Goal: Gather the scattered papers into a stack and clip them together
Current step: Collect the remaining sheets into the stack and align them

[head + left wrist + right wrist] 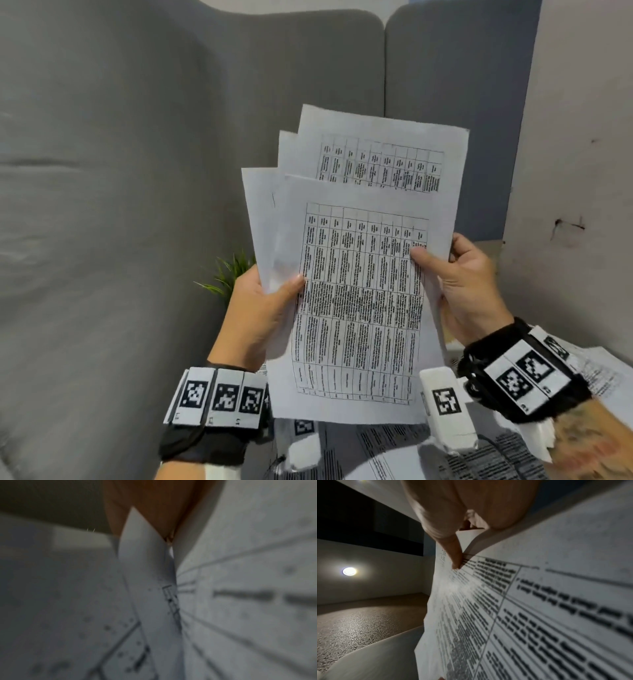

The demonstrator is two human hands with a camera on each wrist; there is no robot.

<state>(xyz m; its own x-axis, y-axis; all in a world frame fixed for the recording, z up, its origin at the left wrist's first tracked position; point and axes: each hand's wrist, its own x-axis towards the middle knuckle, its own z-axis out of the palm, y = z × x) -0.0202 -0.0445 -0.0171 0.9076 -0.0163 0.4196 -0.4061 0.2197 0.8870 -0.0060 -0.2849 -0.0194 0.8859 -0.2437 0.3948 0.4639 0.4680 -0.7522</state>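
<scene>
Several white sheets printed with black tables form a loose, fanned stack of papers (359,274), held upright in front of me. My left hand (270,298) grips the stack's left edge, thumb on the front sheet. My right hand (455,274) pinches the right edge, thumb over the print. In the left wrist view the blurred papers (150,574) fill the frame below my left hand (154,507). The right wrist view shows my right hand (458,527) with its thumb pressed on the papers (530,615). No clip is in view.
More printed sheets (394,452) lie flat on the surface below my wrists, some reaching to the right (606,370). A grey sofa back (137,171) fills the left and rear. A small green plant (229,274) stands behind my left hand. A pale wall (575,171) rises on the right.
</scene>
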